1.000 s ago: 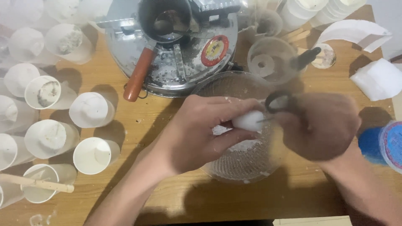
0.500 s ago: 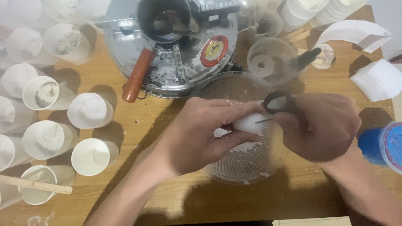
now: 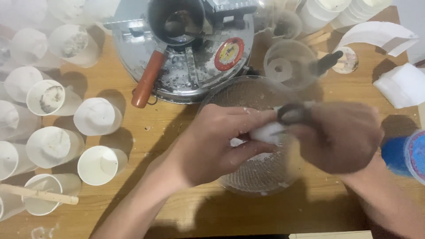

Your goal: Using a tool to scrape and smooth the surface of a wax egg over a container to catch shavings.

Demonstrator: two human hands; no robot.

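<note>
- The left hand (image 3: pixel 212 146) curls around a small white lump (image 3: pixel 267 132), thumb below and fingers above pinching it; the lump looks soft, rounded and matte, partly hidden by the fingers.
- The right hand (image 3: pixel 341 137) is blurred, its fingers closed on dark-handled scissors (image 3: pixel 293 114) whose tip meets the lump.
- Both hands hover over a clear glass bowl (image 3: pixel 248 95) on the wooden table (image 3: pixel 146 128); white crumbs lie in the bowl beneath the lump.
- To the left stand white paper cups (image 3: pixel 96 116), some upside down.
- Farther back sits a round metal pot (image 3: pixel 177 22) with an orange handle (image 3: pixel 148 79).
</note>
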